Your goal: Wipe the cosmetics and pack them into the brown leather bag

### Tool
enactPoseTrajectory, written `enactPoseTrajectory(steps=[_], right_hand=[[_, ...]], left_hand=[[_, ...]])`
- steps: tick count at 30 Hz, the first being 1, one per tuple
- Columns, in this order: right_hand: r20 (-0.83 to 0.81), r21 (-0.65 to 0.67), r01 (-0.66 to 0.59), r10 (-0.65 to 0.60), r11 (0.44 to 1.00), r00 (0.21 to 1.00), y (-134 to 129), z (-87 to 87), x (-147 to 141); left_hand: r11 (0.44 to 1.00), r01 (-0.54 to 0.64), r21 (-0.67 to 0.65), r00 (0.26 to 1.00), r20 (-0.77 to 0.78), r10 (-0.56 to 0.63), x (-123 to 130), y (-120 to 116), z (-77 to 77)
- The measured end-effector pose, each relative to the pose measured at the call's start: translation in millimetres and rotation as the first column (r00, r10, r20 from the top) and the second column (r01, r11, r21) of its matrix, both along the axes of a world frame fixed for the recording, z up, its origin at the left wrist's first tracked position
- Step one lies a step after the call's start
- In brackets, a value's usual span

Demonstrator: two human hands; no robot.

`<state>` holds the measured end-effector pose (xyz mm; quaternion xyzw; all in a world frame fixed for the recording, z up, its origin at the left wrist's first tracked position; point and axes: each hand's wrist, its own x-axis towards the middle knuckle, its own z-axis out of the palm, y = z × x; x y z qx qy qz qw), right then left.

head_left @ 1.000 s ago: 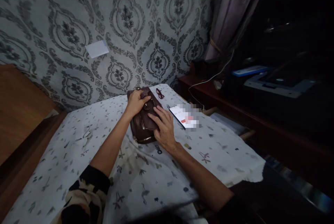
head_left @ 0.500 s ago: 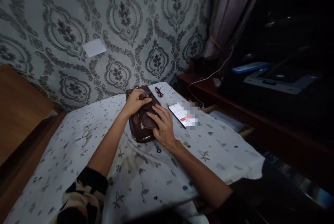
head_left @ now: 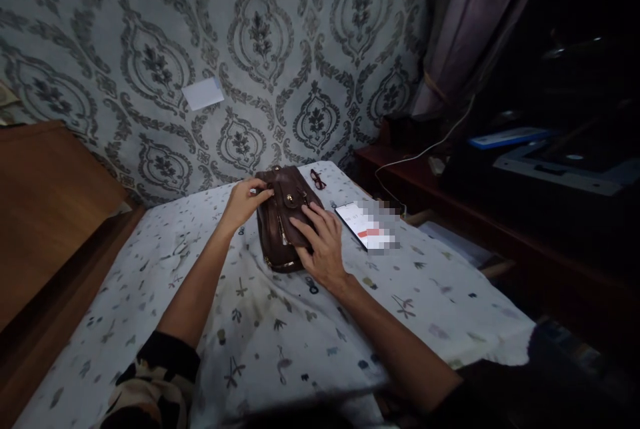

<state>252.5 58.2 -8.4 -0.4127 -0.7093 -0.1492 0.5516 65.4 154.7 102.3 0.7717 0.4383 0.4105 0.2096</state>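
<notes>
A dark brown leather handbag (head_left: 273, 235) lies on the bed-like surface with its flap down. A small gold clasp (head_left: 291, 198) shows on the flap, and zips edge the pockets. At the bag's upper left edge is my left hand (head_left: 244, 203), thumb and forefinger drawn together in a pinch; what lies between the tips is too small to make out. My right hand (head_left: 324, 245) rests on the bag's right side, fingers spread over the leather. Just right of that hand lies a phone (head_left: 353, 217) with a lit screen, partly blurred out.
Dark-framed glasses (head_left: 317, 179) lie beyond the phone on the patterned white cloth (head_left: 280, 349). A white cable (head_left: 425, 149) trails over the dark red furniture (head_left: 373, 159) at right. A wooden board (head_left: 55, 202) stands at left. Patterned wallpaper with a paper (head_left: 203, 93) rises behind.
My left hand has moved left off the flap to the bag's edge, so the clasp shows. My right hand stays on the bag. The whole view has shifted slightly.
</notes>
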Motion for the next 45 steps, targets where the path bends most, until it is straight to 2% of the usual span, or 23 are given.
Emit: enactPoseTrajectory(steps=[9, 16, 21, 24, 31, 36, 41, 45], right_hand=[[-0.010, 0.079, 0.019, -0.019, 0.997, 1.000, 4, 0.6, -2], [-0.035, 0.040, -0.018, 0.020, 0.999, 0.999, 8, -1.1, -1], [-0.024, 0.052, -0.024, 0.025, 0.998, 0.999, 7, -2.0, 0], [-0.025, 0.016, -0.030, 0.031, 0.999, 0.999, 7, -2.5, 1], [-0.018, 0.028, -0.019, 0.019, 0.999, 1.000, 7, -1.2, 1], [-0.020, 0.026, -0.026, 0.026, 0.999, 0.999, 7, -1.8, 2], [-0.037, 0.009, -0.035, 0.035, 0.999, 0.999, 8, -2.8, 2], [-0.052, 0.013, -0.023, 0.023, 1.000, 0.998, 8, -1.0, 1]], left_hand=[[0.989, -0.090, 0.116, 0.991, -0.085, 0.100, 10, -3, -2.6], [0.996, -0.087, 0.004, 0.995, 0.054, 0.087, 14, 3, -0.6], [0.995, -0.100, -0.021, 0.995, -0.014, 0.100, 19, 15, 0.2], [0.994, -0.106, -0.017, 0.994, -0.007, 0.106, 19, 18, 0.5], [0.999, -0.034, -0.018, 0.990, 0.134, 0.036, 16, 4, 0.5], [0.998, -0.051, 0.033, 0.993, 0.109, 0.047, 19, -8, -0.9], [0.999, 0.002, -0.048, 0.984, 0.181, 0.007, 19, -10, -0.9], [0.998, 0.017, -0.062, 0.978, 0.209, -0.004, 18, -11, -0.8]])
